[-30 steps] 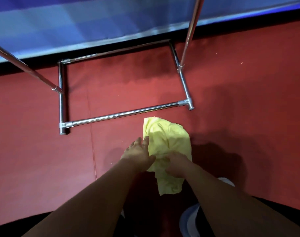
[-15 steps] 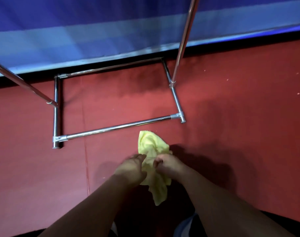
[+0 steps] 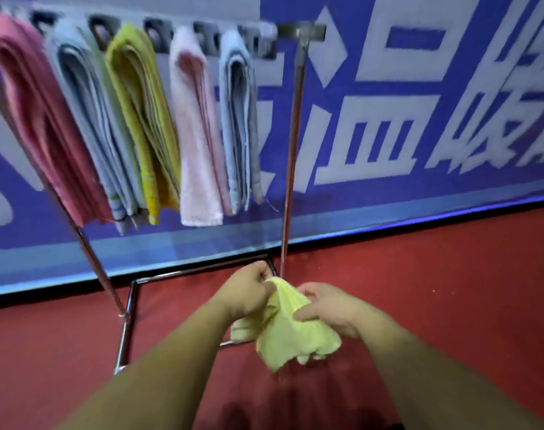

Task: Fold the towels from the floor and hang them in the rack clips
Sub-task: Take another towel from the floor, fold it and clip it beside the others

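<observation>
Yellow towel (image 3: pixel 292 333), pale and crumpled, is held off the red floor (image 3: pixel 450 290) at the near centre of the head view, in front of the base rails of the rack (image 3: pixel 290 150).

Head view, step in hand: the towel has been picked up but is not yet folded. It hangs in a loose bunch between the two hands, with no flat edge or crease showing. Five folded towels hang in the clips (image 3: pixel 208 41) along the top bar, far left to centre. Motion blur prevents telling which clip, if any, is free.

Head view, next move: in my judgement the towel must be shaken out, its corners found and matched, and the folds made before it is lifted to the bar. The most likely fault is an uneven fold that slips from a clip.

Head view, fingers: the left hand (image 3: pixel 245 290) is clenched at the towel's upper far edge, its fingers (image 3: pixel 261 276) curled in and pinching the cloth. The right hand (image 3: pixel 329 308) grasps the towel just right of that, thumb pressed on the near face and fingers wrapped round behind. Neither hand is released.
</observation>
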The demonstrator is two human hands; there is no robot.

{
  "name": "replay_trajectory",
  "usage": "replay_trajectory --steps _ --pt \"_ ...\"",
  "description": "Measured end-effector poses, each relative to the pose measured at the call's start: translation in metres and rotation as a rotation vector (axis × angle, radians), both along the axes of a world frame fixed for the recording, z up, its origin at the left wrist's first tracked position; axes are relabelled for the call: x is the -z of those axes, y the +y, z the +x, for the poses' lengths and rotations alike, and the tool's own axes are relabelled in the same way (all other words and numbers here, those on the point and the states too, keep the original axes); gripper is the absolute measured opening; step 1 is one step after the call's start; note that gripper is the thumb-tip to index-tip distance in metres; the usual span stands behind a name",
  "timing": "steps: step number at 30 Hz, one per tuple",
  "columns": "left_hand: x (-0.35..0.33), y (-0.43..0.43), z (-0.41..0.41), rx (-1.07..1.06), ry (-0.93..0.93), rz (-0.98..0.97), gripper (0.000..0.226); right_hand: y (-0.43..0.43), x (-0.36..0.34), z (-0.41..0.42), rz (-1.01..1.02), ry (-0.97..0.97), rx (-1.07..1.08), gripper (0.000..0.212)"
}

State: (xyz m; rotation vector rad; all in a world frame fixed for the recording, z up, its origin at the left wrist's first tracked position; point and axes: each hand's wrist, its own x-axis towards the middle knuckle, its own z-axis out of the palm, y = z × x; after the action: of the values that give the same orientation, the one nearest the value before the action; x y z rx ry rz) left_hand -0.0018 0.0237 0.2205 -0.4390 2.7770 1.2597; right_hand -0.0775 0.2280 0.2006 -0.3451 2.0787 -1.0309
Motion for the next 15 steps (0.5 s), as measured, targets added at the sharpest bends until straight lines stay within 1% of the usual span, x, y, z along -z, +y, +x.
replay_trajectory --steps 3,4,5,6,7,10,12,15 --pt "-0.089 0.006 0.015 -0.051 0.198 -0.008 0.013 0.017 -0.081 0.014 0.121 0.222 -0.102 0.023" --pt "-0.118 0.007 0.020 -0.076 0.256 -0.010 0.012 0.022 -0.104 0.017 0.131 0.289 -0.097 0.024" --pt "-0.143 0.007 0.025 -0.101 0.304 -0.015 0.011 0.027 -0.125 0.021 0.108 0.337 -0.061 0.031" --pt "-0.167 0.007 0.030 -0.129 0.341 -0.018 0.010 0.031 -0.143 0.023 0.055 0.356 0.002 0.036" --pt "-0.190 0.006 0.035 -0.163 0.371 -0.014 0.010 0.033 -0.163 0.028 -0.019 0.357 0.076 0.035" --pt "-0.249 0.006 0.051 -0.239 0.424 -0.057 0.011 0.032 -0.225 0.045 -0.228 0.332 0.223 0.021" --pt "-0.277 0.011 0.064 -0.191 0.424 -0.109 0.019 0.027 -0.261 0.053 -0.303 0.348 0.261 0.018" --pt "-0.297 0.026 0.076 0.045 0.367 0.039 0.027 0.017 -0.294 0.060 -0.375 0.331 0.315 0.018"
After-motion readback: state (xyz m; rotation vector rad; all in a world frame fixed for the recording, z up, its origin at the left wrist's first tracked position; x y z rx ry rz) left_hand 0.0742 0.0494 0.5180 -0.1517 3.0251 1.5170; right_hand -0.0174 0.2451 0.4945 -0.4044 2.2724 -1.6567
